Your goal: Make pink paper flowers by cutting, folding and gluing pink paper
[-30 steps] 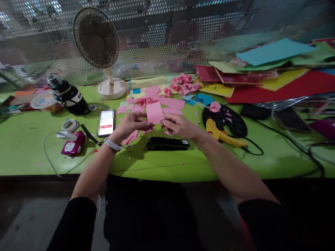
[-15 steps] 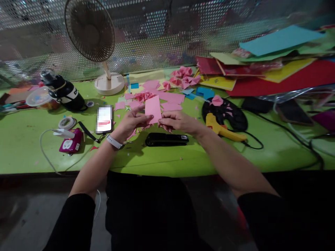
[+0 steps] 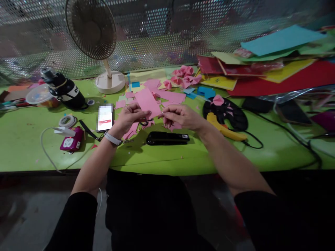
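Observation:
My left hand (image 3: 131, 116) is closed on a pink paper rectangle (image 3: 147, 101), thumb on its lower part. The paper tilts to the left. Just off its lower right corner, my right hand (image 3: 176, 116) has its fingers pinched together; whatever is between the fingertips is too small to make out. A dark loop (image 3: 144, 122), perhaps a scissors handle, shows below the paper. In front of both hands lies a black stapler (image 3: 167, 138). Cut pink paper pieces (image 3: 172, 97) are scattered under and behind the hands, with folded pink paper flowers (image 3: 185, 75) farther back.
A yellow glue gun (image 3: 222, 128) lies at a black pad (image 3: 239, 116) on the right. Coloured sheets (image 3: 282, 40) are stacked behind it. On the left are a phone (image 3: 105, 118), a fan (image 3: 110, 82), a black bottle (image 3: 65, 90), a tape roll (image 3: 67, 121) and a purple device (image 3: 72, 140).
The pink paper has turned from nearly upright to a leftward tilt. My right fingers have come off its lower right corner. The dark loop below it has come into sight.

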A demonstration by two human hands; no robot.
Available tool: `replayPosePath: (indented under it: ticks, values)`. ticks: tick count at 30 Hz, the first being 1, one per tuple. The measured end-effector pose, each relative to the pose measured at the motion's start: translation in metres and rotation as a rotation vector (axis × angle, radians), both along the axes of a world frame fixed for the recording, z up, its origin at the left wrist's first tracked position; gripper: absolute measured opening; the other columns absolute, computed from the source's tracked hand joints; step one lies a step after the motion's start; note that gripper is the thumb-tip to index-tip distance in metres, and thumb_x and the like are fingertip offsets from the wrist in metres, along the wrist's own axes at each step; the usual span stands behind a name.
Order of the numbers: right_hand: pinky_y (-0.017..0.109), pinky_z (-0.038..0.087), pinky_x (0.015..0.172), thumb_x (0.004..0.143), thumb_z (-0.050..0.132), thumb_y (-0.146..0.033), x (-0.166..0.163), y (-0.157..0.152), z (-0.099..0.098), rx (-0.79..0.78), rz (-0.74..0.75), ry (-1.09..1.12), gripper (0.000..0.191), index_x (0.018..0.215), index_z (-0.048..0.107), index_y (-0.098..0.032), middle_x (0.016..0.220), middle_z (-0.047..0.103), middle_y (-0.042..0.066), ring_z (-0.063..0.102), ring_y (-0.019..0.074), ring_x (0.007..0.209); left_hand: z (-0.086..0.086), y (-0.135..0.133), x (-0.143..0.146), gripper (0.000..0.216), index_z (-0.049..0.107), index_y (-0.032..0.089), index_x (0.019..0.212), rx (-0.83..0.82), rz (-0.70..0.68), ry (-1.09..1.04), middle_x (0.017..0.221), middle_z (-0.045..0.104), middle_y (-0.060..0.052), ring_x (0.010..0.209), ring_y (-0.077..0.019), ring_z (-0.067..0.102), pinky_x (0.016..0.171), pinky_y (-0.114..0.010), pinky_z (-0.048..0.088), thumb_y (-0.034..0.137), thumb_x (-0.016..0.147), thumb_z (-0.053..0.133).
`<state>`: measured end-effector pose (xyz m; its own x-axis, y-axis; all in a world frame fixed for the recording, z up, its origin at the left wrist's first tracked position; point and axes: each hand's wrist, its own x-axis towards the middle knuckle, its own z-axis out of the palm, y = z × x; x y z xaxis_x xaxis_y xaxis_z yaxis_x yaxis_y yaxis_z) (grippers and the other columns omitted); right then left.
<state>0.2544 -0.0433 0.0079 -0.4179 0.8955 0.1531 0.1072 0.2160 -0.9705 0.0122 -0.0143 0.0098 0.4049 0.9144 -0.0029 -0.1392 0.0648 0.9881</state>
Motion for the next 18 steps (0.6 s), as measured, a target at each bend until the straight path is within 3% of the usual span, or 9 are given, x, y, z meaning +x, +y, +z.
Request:
replayPosePath:
  ticks: [4,6,10,14,18]
  values:
    - [0.028,0.053,0.06,0.089,0.066,-0.036,0.01,0.013,-0.001,0.084,-0.274,-0.013,0.018,0.09,0.07,-0.018,0.072,0.068,0.003,0.061,0.0127,0.061,0.002,0.005,-0.005,0.03,0.07,0.016,0.086,-0.009,0.197,-0.123,0.087,0.075,-0.003,0.081,-0.0129,0.072,0.076,-0.024,0.057,0.03,0.064,0.087]
    - [0.03,0.053,0.065,0.087,0.066,-0.034,0.008,0.019,-0.001,0.068,-0.309,-0.148,0.016,0.088,0.069,-0.018,0.076,0.069,0.004,0.063,0.0144,0.065,0.0,0.008,-0.007,0.027,0.073,0.016,0.085,-0.033,0.279,-0.197,0.091,0.076,-0.005,0.088,-0.0158,0.073,0.081,-0.025,0.057,0.031,0.066,0.086]
    - [0.033,0.048,0.071,0.087,0.061,-0.03,-0.02,0.028,0.005,0.105,-0.18,-0.632,0.015,0.088,0.071,-0.018,0.087,0.072,0.006,0.064,0.018,0.074,-0.005,0.012,-0.006,0.024,0.076,0.016,0.082,-0.068,0.377,-0.286,0.094,0.077,-0.007,0.096,-0.0207,0.073,0.087,-0.03,0.057,0.03,0.065,0.086]
    - [0.031,0.041,0.063,0.086,0.063,-0.034,-0.06,0.036,0.014,0.184,-0.059,-1.081,0.02,0.088,0.069,-0.015,0.083,0.069,0.009,0.061,0.0193,0.07,-0.008,0.014,-0.002,0.016,0.076,0.017,0.081,-0.108,0.438,-0.336,0.095,0.077,-0.007,0.102,-0.0211,0.072,0.095,-0.033,0.055,0.028,0.071,0.083]
    - [0.029,0.037,0.056,0.082,0.067,-0.039,-0.087,0.044,0.02,0.128,0.038,-1.348,0.028,0.089,0.069,-0.012,0.078,0.067,0.01,0.059,0.0193,0.065,-0.008,0.015,-0.002,0.014,0.075,0.017,0.085,-0.181,0.499,-0.388,0.089,0.077,-0.005,0.099,-0.0198,0.073,0.098,-0.035,0.055,0.025,0.076,0.081]
